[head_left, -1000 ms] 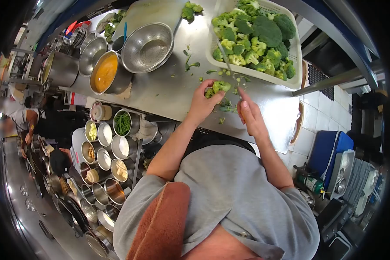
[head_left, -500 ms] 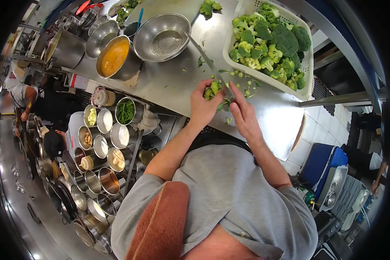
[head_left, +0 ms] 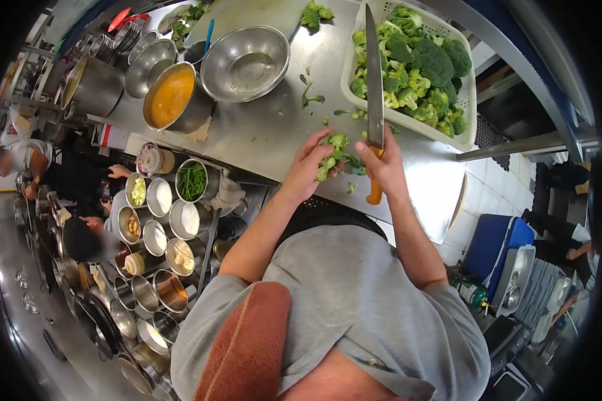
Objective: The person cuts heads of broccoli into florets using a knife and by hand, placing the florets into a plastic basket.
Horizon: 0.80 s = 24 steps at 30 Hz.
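My left hand (head_left: 306, 166) is closed around a piece of broccoli (head_left: 334, 148) over the front part of the steel table (head_left: 247, 134). Just to its right, my right hand (head_left: 389, 164) grips the orange handle of a long knife (head_left: 374, 80). The blade points away from me, its far part over the left side of a white perforated crate (head_left: 471, 113) heaped with broccoli florets (head_left: 431, 63). Small green trimmings (head_left: 309, 93) lie scattered beyond my hands.
A steel colander (head_left: 245, 63) and a pot of orange liquid (head_left: 172, 97) stand left on the table. Several ingredient containers (head_left: 183, 220) are lower left, near two co-workers. A metal rail (head_left: 502, 152) runs at the right; a blue cooler (head_left: 491, 247) stands beyond.
The knife has swung from leaning left across the broccoli piece to pointing forward, apart from it. Its orange handle now shows in my right hand. The broccoli stays in my left hand.
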{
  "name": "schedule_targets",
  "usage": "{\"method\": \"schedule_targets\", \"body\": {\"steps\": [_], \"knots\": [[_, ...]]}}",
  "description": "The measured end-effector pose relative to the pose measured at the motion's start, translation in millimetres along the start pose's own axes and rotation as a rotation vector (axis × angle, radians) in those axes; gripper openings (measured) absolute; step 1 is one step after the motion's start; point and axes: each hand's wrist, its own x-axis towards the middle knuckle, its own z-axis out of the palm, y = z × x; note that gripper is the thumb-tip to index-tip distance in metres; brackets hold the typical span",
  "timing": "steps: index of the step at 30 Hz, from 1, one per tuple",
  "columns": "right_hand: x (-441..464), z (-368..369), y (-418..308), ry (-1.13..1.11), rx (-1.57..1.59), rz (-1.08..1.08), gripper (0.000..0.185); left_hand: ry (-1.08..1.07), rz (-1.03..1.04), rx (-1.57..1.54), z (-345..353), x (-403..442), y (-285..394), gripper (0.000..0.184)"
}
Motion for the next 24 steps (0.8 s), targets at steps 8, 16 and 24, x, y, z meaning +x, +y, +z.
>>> {"method": "schedule_targets", "body": {"steps": [8,16,24], "knots": [[-9.5,23.5,12.1,0.03,-0.027,-0.047,0.07,-0.018,-0.055,0.248,-19.2,-4.2,-8.7,0.035],[-17.6,18.6,25.8,0.072,-0.102,-0.047,0.057,-0.047,-0.04,0.454,-16.6,-0.6,-4.3,0.037],[-3.4,-6.8,8.0,0.021,-0.195,-0.148,0.07,0.05,0.196,0.964,2.5,0.4,-4.5,0.036]]}}
